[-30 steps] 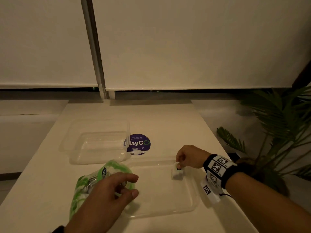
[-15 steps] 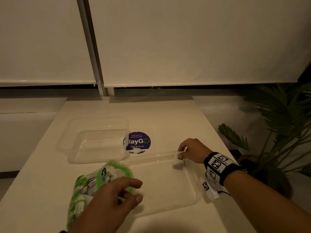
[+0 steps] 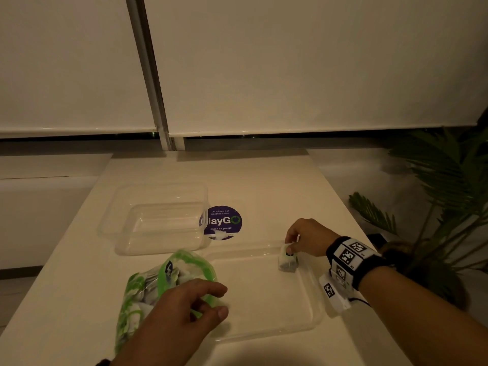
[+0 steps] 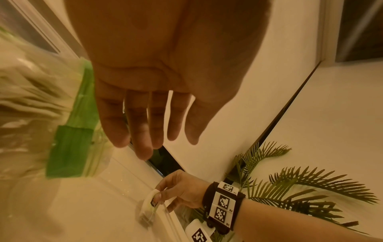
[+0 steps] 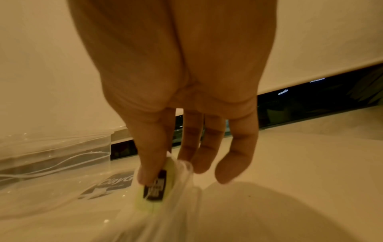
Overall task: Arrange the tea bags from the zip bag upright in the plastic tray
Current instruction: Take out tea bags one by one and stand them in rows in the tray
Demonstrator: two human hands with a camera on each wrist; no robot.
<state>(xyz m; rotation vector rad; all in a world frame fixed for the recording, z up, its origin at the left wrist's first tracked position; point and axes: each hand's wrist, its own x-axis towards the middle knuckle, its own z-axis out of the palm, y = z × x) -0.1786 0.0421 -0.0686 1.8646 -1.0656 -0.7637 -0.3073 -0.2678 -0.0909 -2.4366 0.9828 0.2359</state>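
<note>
— Where are you working?
— A pale table (image 3: 264, 180) under drawn blinds (image 3: 290, 62), dim light, plant (image 3: 449, 194) beside it.
— Your hands?
— My right hand (image 3: 306, 237) pinches a tea bag (image 3: 286, 261), seemingly upright, in the tray (image 3: 264, 331). My left hand (image 3: 182, 313) hangs slack over the zip bag (image 3: 148, 286).

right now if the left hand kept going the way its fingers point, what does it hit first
Probably the shallow tray: the left hand hovers over the zip bag with fingers pointing right across it. Height above the rim is unclear.
</note>
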